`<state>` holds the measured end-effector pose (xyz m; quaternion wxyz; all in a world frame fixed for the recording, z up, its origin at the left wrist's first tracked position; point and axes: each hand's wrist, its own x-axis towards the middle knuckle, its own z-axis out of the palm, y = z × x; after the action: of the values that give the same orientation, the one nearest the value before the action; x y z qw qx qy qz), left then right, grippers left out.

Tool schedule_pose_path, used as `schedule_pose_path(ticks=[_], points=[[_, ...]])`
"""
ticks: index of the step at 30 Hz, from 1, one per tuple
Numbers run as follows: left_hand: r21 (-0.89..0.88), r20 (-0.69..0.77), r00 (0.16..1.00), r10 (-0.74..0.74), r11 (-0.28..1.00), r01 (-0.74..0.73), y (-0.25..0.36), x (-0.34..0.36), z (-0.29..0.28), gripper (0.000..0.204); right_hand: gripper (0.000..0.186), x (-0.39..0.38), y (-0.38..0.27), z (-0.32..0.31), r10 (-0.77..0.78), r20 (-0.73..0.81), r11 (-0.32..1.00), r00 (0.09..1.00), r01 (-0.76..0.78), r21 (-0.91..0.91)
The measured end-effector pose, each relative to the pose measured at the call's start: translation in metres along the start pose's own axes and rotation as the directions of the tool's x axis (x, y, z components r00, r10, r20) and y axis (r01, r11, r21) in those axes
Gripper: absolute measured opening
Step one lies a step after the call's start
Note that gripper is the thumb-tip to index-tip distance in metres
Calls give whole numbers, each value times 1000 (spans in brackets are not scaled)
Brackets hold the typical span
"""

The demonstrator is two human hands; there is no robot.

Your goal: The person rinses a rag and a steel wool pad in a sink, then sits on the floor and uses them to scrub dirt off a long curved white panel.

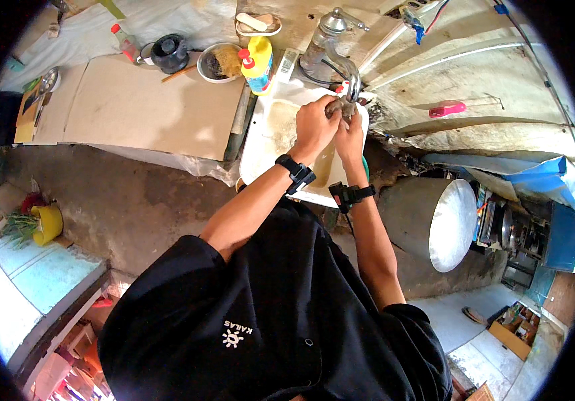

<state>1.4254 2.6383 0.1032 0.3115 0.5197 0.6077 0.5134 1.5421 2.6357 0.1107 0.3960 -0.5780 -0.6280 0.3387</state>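
Brown lump point(335, 107) sits upper centre of the frame, under the tap point(341, 63) over the white sink point(267, 140), gripped between left hand point(315, 127) and right hand point(350, 134).

Both bare forearms reach forward (each with a dark wrist strap), the left hand point(315, 122) and right hand point(349, 134) pressed close together, fingers curled.
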Motion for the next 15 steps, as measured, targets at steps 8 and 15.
schedule_pose_path(ticks=[8,15], points=[[44,118,989,86,995,-91,8,-2,3,33,63,9,24,-7,-7,54,993,998,1,116],[-73,86,984,154,986,-148,1,-6,-9,38,65,0,7,-5,103,-52,992,993,-99,75]])
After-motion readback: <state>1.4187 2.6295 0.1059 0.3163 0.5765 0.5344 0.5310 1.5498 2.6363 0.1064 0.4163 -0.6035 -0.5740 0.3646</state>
